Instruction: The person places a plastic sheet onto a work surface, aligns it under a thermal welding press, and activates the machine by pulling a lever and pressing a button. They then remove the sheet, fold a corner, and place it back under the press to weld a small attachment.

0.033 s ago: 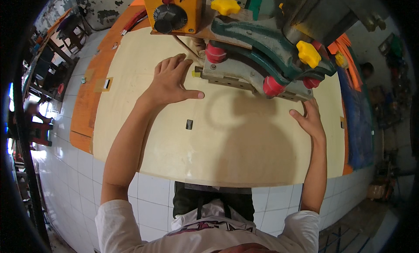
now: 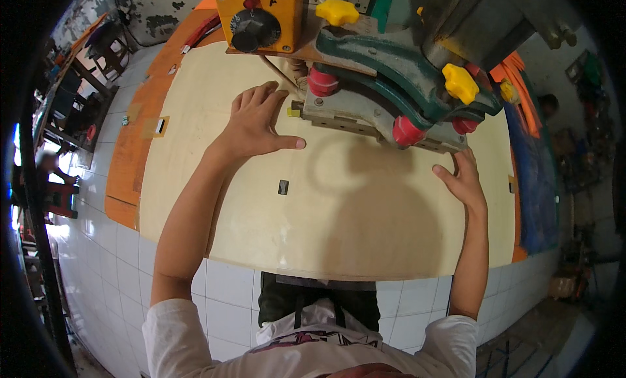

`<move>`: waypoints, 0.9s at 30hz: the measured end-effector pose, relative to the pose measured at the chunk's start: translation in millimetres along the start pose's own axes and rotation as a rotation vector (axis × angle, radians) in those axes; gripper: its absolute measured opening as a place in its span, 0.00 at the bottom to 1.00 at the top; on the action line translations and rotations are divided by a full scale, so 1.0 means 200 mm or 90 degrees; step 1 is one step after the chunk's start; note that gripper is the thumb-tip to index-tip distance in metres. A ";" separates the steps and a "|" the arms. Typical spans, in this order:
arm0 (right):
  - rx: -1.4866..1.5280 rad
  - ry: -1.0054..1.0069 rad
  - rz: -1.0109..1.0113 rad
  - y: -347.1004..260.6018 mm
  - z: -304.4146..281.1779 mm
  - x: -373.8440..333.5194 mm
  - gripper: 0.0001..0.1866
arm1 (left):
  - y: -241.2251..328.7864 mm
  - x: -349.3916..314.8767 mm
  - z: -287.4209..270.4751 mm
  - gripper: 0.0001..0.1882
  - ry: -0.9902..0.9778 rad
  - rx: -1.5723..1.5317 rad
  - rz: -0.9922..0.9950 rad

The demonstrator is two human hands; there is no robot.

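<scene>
My left hand lies on the pale sheet covering the table, fingers stretched forward and thumb out to the right. It is just left of a metal plate under a machine with a dark green bracket. Beyond the plate's right end my right hand rests on the same sheet, its thumb apart and its other fingertips partly hidden by the machine. Neither hand shows anything held. A small black rectangle sits in the sheet between my forearms, nearer the left one.
Above my left hand stands an orange control box with a black dial. Yellow star knobs and red mounts project from the machine. Orange table edge shows at left; blue material hangs at right.
</scene>
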State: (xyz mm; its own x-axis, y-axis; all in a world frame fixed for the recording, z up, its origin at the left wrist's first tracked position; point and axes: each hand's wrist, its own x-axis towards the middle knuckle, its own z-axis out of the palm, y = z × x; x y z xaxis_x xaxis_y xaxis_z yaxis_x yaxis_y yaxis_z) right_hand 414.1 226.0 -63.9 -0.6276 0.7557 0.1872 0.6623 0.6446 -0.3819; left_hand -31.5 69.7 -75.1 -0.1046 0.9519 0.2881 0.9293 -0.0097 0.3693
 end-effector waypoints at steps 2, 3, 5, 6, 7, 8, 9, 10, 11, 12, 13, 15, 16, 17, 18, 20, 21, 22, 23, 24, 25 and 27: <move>0.016 0.009 -0.008 -0.02 0.00 0.00 0.36 | 0.01 0.00 0.00 0.59 -0.009 0.015 0.001; 0.031 0.016 -0.013 -0.02 0.00 0.00 0.37 | 0.01 0.00 0.00 0.59 -0.008 0.015 -0.001; 0.030 0.014 -0.011 -0.01 0.00 0.00 0.37 | 0.00 0.01 0.00 0.59 -0.003 0.004 0.018; 0.028 0.012 -0.008 0.00 0.00 0.00 0.38 | 0.00 0.00 0.00 0.59 -0.004 0.004 0.018; 0.029 0.012 -0.007 -0.01 0.00 -0.01 0.38 | 0.00 0.00 0.00 0.59 -0.002 0.011 0.019; 0.041 0.015 -0.004 -0.01 0.00 0.00 0.38 | -0.01 0.01 0.00 0.58 0.003 0.018 0.022; 0.052 0.018 0.000 -0.01 0.00 0.00 0.38 | -0.01 0.00 0.00 0.58 0.004 0.020 0.023; 0.053 0.020 0.000 -0.01 0.01 0.00 0.38 | 0.00 0.00 -0.01 0.58 -0.001 0.024 0.022; 0.057 0.022 -0.006 0.00 0.02 0.00 0.38 | 0.00 0.00 -0.01 0.57 -0.007 0.027 0.021; 0.060 0.025 -0.011 0.00 0.02 0.00 0.38 | 0.00 0.00 -0.01 0.57 -0.006 0.027 0.022; 0.061 0.026 -0.011 0.00 0.02 0.00 0.38 | 0.01 0.00 -0.01 0.56 -0.006 0.019 0.016; 0.057 0.031 -0.021 0.00 0.02 -0.01 0.38 | 0.01 -0.01 -0.02 0.55 -0.006 0.011 0.012; 0.058 0.032 -0.019 0.00 0.02 -0.01 0.38 | 0.01 -0.01 -0.01 0.55 -0.004 0.014 0.011; 0.050 0.031 -0.015 -0.01 0.01 -0.01 0.39 | 0.01 0.00 -0.01 0.54 -0.001 0.016 0.014; 0.042 0.031 -0.011 -0.02 0.01 -0.02 0.39 | 0.02 0.00 -0.01 0.54 -0.003 0.015 0.020; 0.044 0.043 -0.016 0.01 0.02 -0.02 0.39 | 0.02 0.01 0.00 0.54 -0.005 0.008 0.011; 0.047 0.052 -0.024 0.02 0.02 -0.02 0.39 | 0.03 0.01 0.00 0.54 -0.011 0.004 0.025; 0.044 0.059 -0.009 0.04 0.03 -0.03 0.39 | 0.03 0.01 0.00 0.55 -0.012 0.012 0.024; 0.016 0.059 -0.024 0.07 0.05 -0.02 0.40 | 0.02 0.00 0.01 0.56 -0.015 0.021 0.020; -0.011 0.060 -0.041 0.07 0.05 -0.01 0.41 | 0.01 0.00 0.01 0.56 -0.015 0.021 0.022; -0.013 0.066 -0.028 0.06 0.04 -0.02 0.41 | 0.01 0.00 0.01 0.56 -0.021 0.018 0.034; -0.015 0.047 -0.017 0.01 0.02 0.00 0.41 | 0.03 0.00 -0.01 0.56 -0.024 0.021 -0.001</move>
State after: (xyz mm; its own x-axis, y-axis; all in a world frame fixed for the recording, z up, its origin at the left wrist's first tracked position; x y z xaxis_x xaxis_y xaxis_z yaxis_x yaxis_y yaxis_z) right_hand 413.6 226.2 -68.6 -0.6137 0.7441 0.2640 0.6554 0.6666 -0.3553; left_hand -27.0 68.6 -72.2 -0.0934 0.9628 0.2535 0.9404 0.0018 0.3399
